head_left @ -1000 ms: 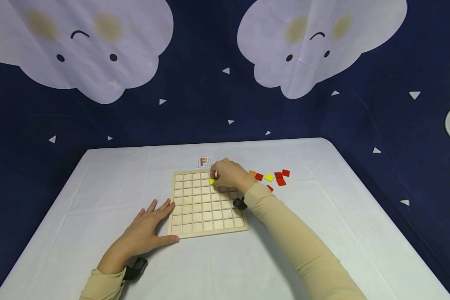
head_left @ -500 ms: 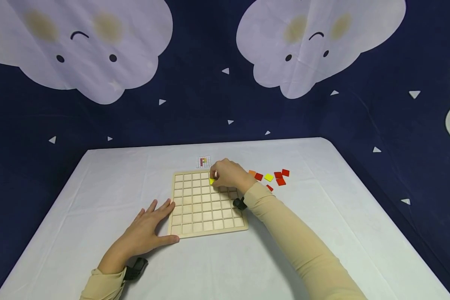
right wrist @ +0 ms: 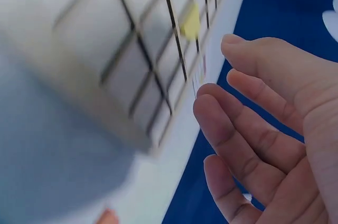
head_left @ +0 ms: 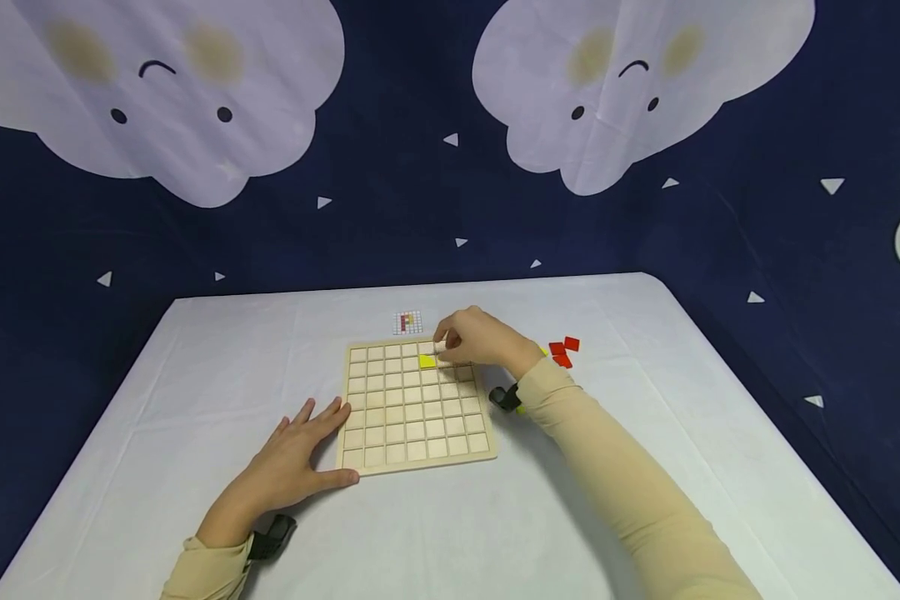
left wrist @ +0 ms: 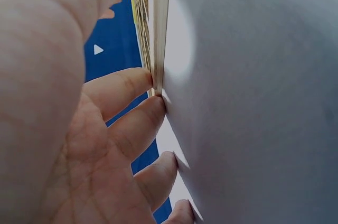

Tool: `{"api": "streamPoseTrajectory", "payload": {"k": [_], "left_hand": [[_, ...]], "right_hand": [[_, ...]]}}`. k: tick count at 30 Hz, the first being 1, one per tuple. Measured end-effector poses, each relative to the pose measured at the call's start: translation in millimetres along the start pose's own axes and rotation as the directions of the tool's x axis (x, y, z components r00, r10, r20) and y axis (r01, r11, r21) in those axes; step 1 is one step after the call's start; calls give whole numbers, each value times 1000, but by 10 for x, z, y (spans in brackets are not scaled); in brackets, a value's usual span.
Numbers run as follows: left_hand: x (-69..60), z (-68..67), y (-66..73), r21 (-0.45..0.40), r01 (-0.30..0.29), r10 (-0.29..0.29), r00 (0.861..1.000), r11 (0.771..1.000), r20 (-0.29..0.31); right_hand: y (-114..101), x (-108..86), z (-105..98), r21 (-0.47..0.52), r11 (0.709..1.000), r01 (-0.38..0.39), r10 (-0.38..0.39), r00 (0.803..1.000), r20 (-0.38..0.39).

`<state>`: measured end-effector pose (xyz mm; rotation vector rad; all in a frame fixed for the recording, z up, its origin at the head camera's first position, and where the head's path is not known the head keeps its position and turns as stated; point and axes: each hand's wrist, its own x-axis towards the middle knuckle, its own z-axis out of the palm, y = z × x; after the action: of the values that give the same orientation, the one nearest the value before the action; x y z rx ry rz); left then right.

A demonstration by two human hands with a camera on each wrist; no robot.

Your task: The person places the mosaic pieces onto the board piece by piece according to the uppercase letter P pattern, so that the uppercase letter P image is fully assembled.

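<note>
A square wooden grid board (head_left: pixel 395 434) lies on the white table. One yellow square tile (head_left: pixel 427 361) sits in a cell of its second row from the back. My left hand (head_left: pixel 292 462) rests at the board's left side, thumb at the front left corner and fingertips along the edge; in the left wrist view fingers (left wrist: pixel 140 123) touch the board's edge. Just right of the yellow tile, my right hand (head_left: pixel 487 337) hovers over the back right cells. Its fingers are loosely bent, with nothing between thumb and fingertips in the right wrist view.
Behind the board lies a small card (head_left: pixel 408 322) printted with a coloured grid pattern. Several loose red tiles (head_left: pixel 557 348) lie to the right, beyond the right wrist, which hides other tiles. A dark blue curtain (head_left: pixel 390 242) with clouds hangs behind the table.
My right hand has let go of the yellow tile and moved to the right, uncovering the tile in its cell. My left hand has stayed at the board's edge.
</note>
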<state>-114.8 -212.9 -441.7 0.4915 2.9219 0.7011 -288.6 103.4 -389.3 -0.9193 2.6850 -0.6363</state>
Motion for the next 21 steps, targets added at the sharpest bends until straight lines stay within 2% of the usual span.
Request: {"api": "streamPoseTrajectory", "payload": {"k": [8,14,21], "left_hand": [[-7,-8,21,16,4,-4,1000,1000,-2],[-2,-8,15,14,11,-11,1000,1000,-2],[-4,-13,33,6,5,-5,1000,1000,-4]], "right_hand": [[358,-200,-264,-11,996,-86,85,995,-58],[575,-324,-320,-18,988,-153,152,987,-45],[722,-381,-306,-57,975,-215,215,977,2]]}}
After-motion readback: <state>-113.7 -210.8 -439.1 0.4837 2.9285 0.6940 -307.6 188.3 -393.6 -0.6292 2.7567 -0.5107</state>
